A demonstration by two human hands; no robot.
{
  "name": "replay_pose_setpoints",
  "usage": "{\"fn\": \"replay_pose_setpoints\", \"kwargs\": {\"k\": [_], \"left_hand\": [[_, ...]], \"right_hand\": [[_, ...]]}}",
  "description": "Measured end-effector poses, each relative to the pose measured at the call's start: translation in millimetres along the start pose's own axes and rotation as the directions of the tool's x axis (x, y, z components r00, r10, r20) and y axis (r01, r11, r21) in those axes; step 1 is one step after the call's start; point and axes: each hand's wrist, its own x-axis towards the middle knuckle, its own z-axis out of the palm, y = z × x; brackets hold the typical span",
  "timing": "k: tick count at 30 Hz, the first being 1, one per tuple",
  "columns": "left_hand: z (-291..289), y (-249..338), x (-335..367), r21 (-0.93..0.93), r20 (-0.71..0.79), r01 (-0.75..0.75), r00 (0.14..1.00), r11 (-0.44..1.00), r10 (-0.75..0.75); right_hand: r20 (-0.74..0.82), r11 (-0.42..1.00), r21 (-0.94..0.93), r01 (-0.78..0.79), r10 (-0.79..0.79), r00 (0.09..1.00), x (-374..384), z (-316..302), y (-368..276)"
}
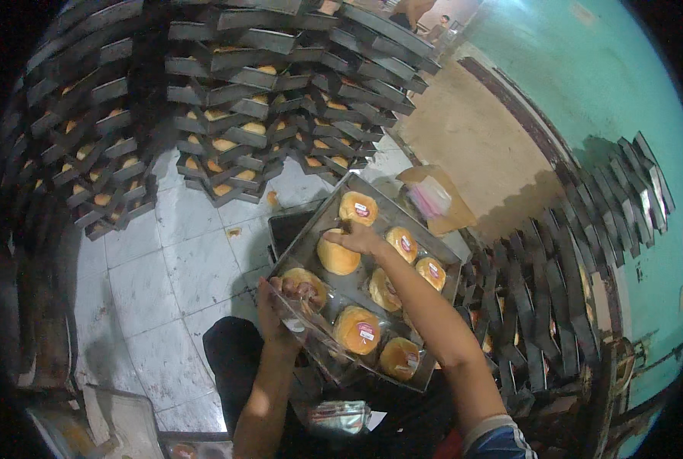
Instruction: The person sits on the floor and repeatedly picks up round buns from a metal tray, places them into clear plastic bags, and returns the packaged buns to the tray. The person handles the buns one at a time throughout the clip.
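A dark metal tray lies tilted in front of me, holding several round golden buns, many in clear wrap with a red and white label. My right hand reaches across it, its fingers closed on the edge of an unlabelled bun. At the tray's left edge, my left hand grips a clear plastic bag. Its fingertips curl in front of another bun, partly seen through the plastic. A labelled bun sits nearest the bag.
Tall crisscross stacks of bun-filled trays stand at the far side and left. More stacked trays rise on the right by the green wall. Pink and white plastic sheets lie on brown paper beyond the tray. A shiny packet rests near my lap.
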Motion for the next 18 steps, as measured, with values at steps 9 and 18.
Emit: {"fn": "replay_pose_setpoints", "kwargs": {"k": [9,18], "left_hand": [[6.3,9.0,6.7,0.037,0.027,0.194,0.98,0.98,-0.196],[13.8,22.6,1.3,0.131,-0.034,0.401,0.916,0.906,-0.401]], "right_hand": [[-0.011,0.867,0.294,0.402,-0.417,0.909,-102.8,-7.0,-2.4],[-0.402,0.823,0.454,0.341,-0.152,0.903,-194.9,11.8,-5.1]]}}
